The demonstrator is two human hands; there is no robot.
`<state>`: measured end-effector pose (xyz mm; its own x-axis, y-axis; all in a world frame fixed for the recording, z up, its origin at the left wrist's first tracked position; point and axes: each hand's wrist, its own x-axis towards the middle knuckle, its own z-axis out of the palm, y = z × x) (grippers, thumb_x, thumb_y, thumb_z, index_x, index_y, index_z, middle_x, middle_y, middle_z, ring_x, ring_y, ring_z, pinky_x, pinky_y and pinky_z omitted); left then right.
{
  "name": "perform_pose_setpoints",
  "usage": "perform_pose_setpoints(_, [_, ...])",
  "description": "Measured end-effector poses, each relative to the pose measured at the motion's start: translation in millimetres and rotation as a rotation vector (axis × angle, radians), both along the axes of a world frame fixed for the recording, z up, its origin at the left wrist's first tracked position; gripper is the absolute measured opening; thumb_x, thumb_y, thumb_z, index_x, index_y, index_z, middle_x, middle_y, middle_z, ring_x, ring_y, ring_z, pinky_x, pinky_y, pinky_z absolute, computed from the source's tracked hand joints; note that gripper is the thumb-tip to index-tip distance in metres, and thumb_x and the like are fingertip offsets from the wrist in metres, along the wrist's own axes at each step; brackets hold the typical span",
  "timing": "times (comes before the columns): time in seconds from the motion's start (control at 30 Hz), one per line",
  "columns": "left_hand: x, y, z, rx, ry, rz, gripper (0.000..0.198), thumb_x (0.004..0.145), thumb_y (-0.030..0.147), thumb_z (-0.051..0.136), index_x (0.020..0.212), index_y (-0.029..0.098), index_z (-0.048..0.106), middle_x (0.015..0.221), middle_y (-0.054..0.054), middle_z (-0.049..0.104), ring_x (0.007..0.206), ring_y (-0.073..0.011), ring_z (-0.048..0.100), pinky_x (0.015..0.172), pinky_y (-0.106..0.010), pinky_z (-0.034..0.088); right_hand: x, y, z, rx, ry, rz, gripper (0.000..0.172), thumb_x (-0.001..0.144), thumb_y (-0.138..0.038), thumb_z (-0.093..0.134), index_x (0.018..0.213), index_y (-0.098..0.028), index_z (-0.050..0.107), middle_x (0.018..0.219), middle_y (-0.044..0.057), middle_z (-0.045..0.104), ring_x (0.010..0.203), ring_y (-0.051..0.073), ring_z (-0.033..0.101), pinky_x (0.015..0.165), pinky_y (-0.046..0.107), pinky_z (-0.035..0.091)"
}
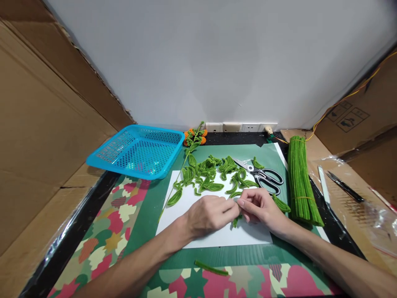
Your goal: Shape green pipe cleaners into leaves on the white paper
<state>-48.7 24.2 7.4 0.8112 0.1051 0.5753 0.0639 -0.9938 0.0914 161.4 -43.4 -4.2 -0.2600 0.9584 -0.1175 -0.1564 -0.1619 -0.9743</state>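
Note:
Over the white paper (198,236), my left hand (214,212) and my right hand (256,207) meet at their fingertips. Both are closed in a pinch on a small green fuzzy piece (235,222), whose lower end hangs below the fingers; the rest is hidden. Behind my hands lies a pile of green fuzzy leaf shapes (206,167). Black-and-grey scissors (263,176) rest beyond my right hand, with a single leaf (281,204) just right of that hand. A short green strip (211,268) lies near the front.
A blue mesh basket (139,153) stands at the left back. Orange flowers on a green stem (194,138) are by the wall. On the right are a bundle of green fuzzy stems (300,182), a white-handled tool (323,186) and dark tweezers (345,186). Cardboard flanks both sides.

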Motion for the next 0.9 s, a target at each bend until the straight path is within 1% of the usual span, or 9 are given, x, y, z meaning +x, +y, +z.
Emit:
perform_pose_setpoints(0.07, [-1.1, 1.0, 0.5, 0.201, 0.01, 0.01, 0.02, 0.104, 0.011, 0.052, 0.092, 0.014, 0.067, 0.069, -0.001, 0.06, 0.057, -0.0134, 0.053, 0.051, -0.031, 0.034, -0.8, -0.4, 1.1, 0.008, -0.015, 0.003, 0.052, 0.093, -0.065, 0.075, 0.074, -0.019, 0.06, 0.055, -0.003, 0.059, 0.044, 0.008, 0.038, 0.044, 0.023, 0.03])
perform_pose_setpoints(0.13, [-0.7, -1.9, 1.6, 0.115, -0.007, 0.066, 0.018, 0.104, 0.011, 0.052, 0.096, 0.013, 0.068, 0.07, 0.0, 0.061, 0.058, -0.0134, 0.053, 0.053, -0.03, 0.037, -0.4, -1.8, 3.5, 0.093, -0.11, -0.028, 0.047, 0.098, -0.06, 0.072, 0.077, -0.019, 0.062, 0.059, -0.002, 0.06, 0.048, 0.01, 0.042, 0.047, 0.024, 0.032])
perform_pose_setpoints(0.2, [0.9, -6.6, 3.8, -0.235, -0.046, 0.167, 0.018, 0.106, 0.016, 0.052, 0.098, 0.015, 0.068, 0.076, -0.002, 0.065, 0.066, -0.0131, 0.059, 0.059, -0.027, 0.043, 1.3, -4.2, 5.6, 0.26, -0.281, -0.094, 0.04, 0.104, -0.051, 0.066, 0.081, -0.019, 0.065, 0.063, -0.001, 0.06, 0.054, 0.012, 0.047, 0.051, 0.025, 0.035])
perform_pose_setpoints(0.3, [3.7, -11.1, 9.8, -0.945, 0.055, 0.226, 0.023, 0.107, 0.034, 0.057, 0.112, 0.017, 0.072, 0.098, -0.004, 0.074, 0.082, -0.014, 0.065, 0.067, -0.024, 0.049, 5.2, -7.3, 5.3, 0.545, -0.525, -0.173, 0.029, 0.11, -0.036, 0.057, 0.089, -0.019, 0.067, 0.071, 0.001, 0.063, 0.061, 0.014, 0.054, 0.057, 0.026, 0.041])
perform_pose_setpoints(0.37, [4.9, -10.4, 13.7, -1.199, 0.113, 0.195, 0.035, 0.108, 0.044, 0.055, 0.103, 0.015, 0.073, 0.092, -0.004, 0.072, 0.082, -0.0144, 0.062, 0.07, -0.024, 0.047, 7.9, -7.4, 3.1, 0.715, -0.62, -0.185, 0.02, 0.11, -0.027, 0.054, 0.095, -0.02, 0.066, 0.075, 0.001, 0.064, 0.062, 0.014, 0.055, 0.058, 0.027, 0.042])
perform_pose_setpoints(0.43, [5.3, -8.0, 15.5, -1.325, 0.102, 0.172, 0.038, 0.105, 0.049, 0.059, 0.096, 0.014, 0.072, 0.087, -0.003, 0.067, 0.08, -0.0139, 0.057, 0.071, -0.025, 0.044, 10.0, -6.0, 0.7, 0.857, -0.686, -0.176, 0.014, 0.109, -0.02, 0.052, 0.101, -0.02, 0.063, 0.075, 0.001, 0.061, 0.061, 0.015, 0.053, 0.057, 0.027, 0.04])
perform_pose_setpoints(0.5, [5.4, -5.5, 15.1, -1.397, 0.059, 0.16, 0.037, 0.102, 0.049, 0.064, 0.093, 0.014, 0.071, 0.084, -0.002, 0.065, 0.078, -0.0133, 0.053, 0.071, -0.025, 0.041, 11.3, -4.0, -0.7, 0.95, -0.732, -0.155, 0.014, 0.108, -0.016, 0.05, 0.102, -0.021, 0.06, 0.074, 0.0, 0.059, 0.06, 0.015, 0.051, 0.056, 0.028, 0.038])
perform_pose_setpoints(0.63, [5.9, -3.3, 12.7, -1.451, 0.01, 0.165, 0.032, 0.099, 0.046, 0.069, 0.093, 0.015, 0.073, 0.085, -0.002, 0.066, 0.081, -0.0146, 0.056, 0.074, -0.026, 0.042, 11.8, -1.4, -0.4, 1.012, -0.793, -0.125, 0.014, 0.109, -0.014, 0.048, 0.101, -0.021, 0.057, 0.075, 0.0, 0.057, 0.061, 0.015, 0.05, 0.057, 0.028, 0.037])
perform_pose_setpoints(0.9, [4.5, -6.1, 9.4, -1.307, 0.018, 0.269, 0.026, 0.099, 0.042, 0.069, 0.099, 0.017, 0.075, 0.102, -0.004, 0.075, 0.098, -0.0193, 0.065, 0.089, -0.028, 0.046, 9.5, -2.0, -5.1, 0.984, -0.835, -0.156, 0.016, 0.108, -0.012, 0.046, 0.097, -0.022, 0.054, 0.074, -0.002, 0.052, 0.058, 0.014, 0.045, 0.056, 0.028, 0.034])
